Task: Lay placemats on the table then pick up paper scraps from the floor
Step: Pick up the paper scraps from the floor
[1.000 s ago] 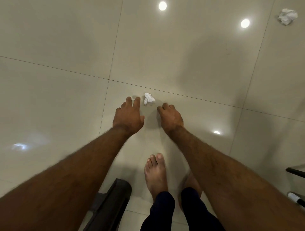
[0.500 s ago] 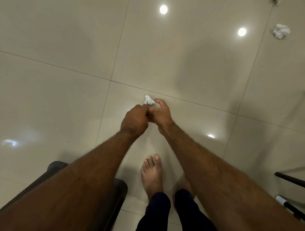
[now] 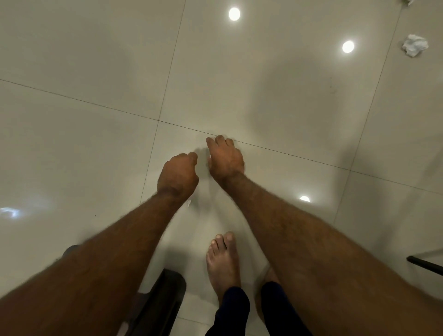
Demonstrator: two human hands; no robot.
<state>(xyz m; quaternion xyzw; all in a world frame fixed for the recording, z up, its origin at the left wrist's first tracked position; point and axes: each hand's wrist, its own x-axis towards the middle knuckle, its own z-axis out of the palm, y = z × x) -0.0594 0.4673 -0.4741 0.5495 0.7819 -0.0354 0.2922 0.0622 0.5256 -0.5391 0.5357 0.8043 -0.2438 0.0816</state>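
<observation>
My left hand (image 3: 178, 172) is curled into a fist over the pale tiled floor. A sliver of white paper scrap (image 3: 189, 203) shows beneath its wrist, and the rest is hidden in the fist. My right hand (image 3: 225, 156) hovers just to the right of it, back up. Its fingers are loosely extended toward a tile joint and nothing is visible in them. The floor between my hands holds no scrap. Another crumpled white paper scrap (image 3: 414, 45) lies on the floor at the far upper right.
A further bit of white paper (image 3: 407, 2) peeks in at the top right edge. A dark furniture piece (image 3: 160, 302) stands at the bottom left beside my bare feet (image 3: 223, 261). A black bar (image 3: 424, 263) juts in from the right edge.
The small scrap that lay between my hands has left the floor. My right hand pinched it, then my left hand closed into a fist and drew back while the right opened.
</observation>
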